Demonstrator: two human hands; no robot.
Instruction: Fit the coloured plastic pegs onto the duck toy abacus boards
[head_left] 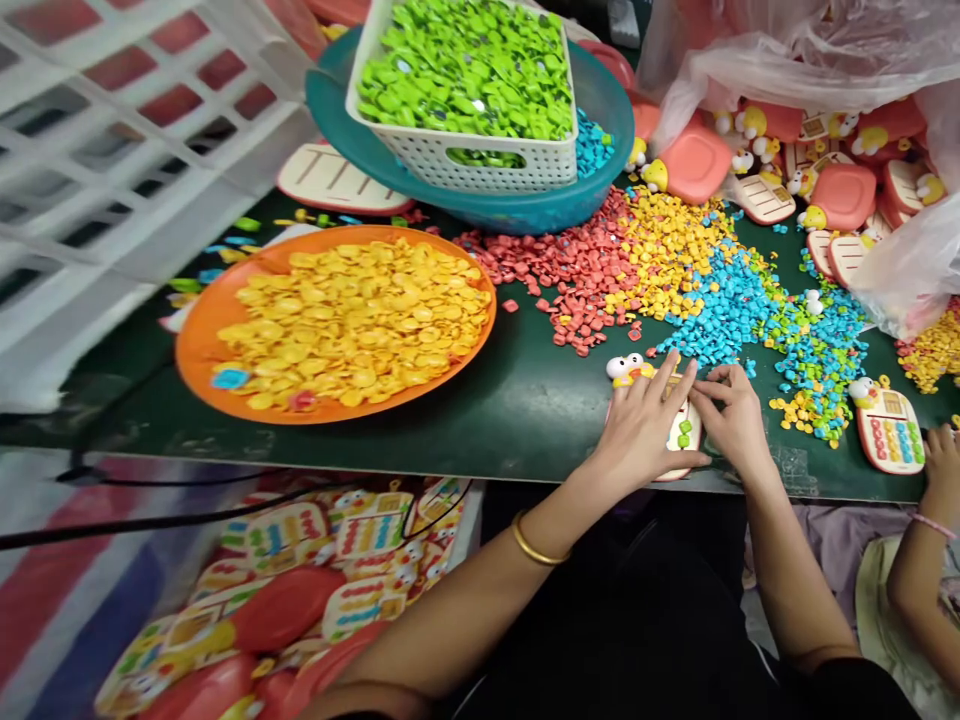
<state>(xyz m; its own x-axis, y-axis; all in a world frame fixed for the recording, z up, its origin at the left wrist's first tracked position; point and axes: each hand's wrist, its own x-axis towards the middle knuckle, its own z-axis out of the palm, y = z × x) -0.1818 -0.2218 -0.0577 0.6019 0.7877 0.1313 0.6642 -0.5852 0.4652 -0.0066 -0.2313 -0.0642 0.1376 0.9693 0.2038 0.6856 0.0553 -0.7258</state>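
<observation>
A cream toy calculator board [691,452] with a duck head on top lies at the table's near edge. Across it rests my left hand [637,428], fingers spread and lying flat, hiding much of its face. Green pieces [684,433] show on the board beside the thumb. My right hand [733,418] touches the board's upper right edge, thumb and fingertips pinched together; whatever they hold is hidden. Just beyond both hands are heaps of small blue pieces [720,300], yellow pieces [667,235] and red pieces [585,265].
An orange plate [196,375] of yellow pieces stands left. Behind it, a white basket [540,160] of green pieces sits in a teal basin [480,210]. Bagged toy boards [765,198] lie back right. Another person's hand [943,460] is beside a filled board [892,440].
</observation>
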